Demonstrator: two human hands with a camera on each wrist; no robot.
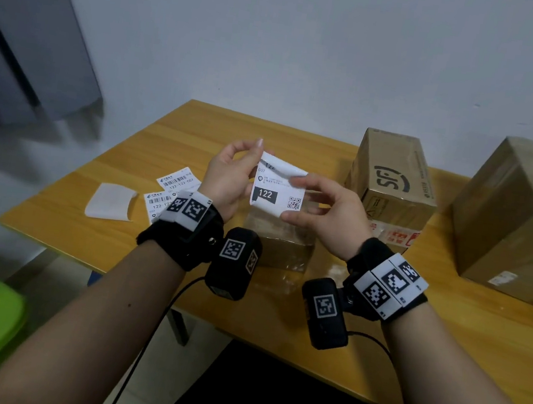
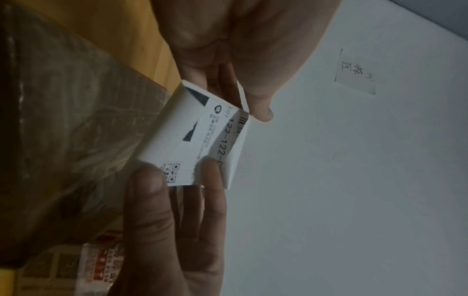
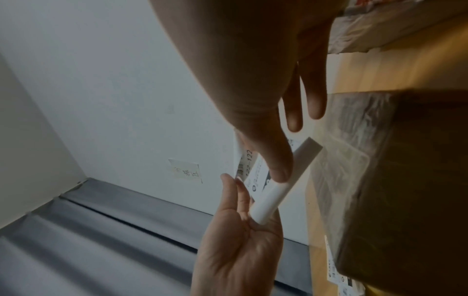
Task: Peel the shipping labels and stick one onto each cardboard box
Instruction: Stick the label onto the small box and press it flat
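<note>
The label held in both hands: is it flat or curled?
Curled. The label bends between the left hand and right hand, its top edge folded over.

White shipping label [image 1: 277,188] with black "122" block and QR code, held upright above the counter [image 1: 134,164], top edge curled over, pinched on both sides. Directly beneath, small tape-wrapped cardboard box [image 1: 278,240], lying flat. Behind and right, tall brown box [image 1: 393,181] with black logo, standing on end. Far right, large plain brown box [image 1: 520,221]. Two more barcoded labels [image 1: 171,194] overlapping flat at left, beside a blank curled backing sheet [image 1: 111,201].
</note>
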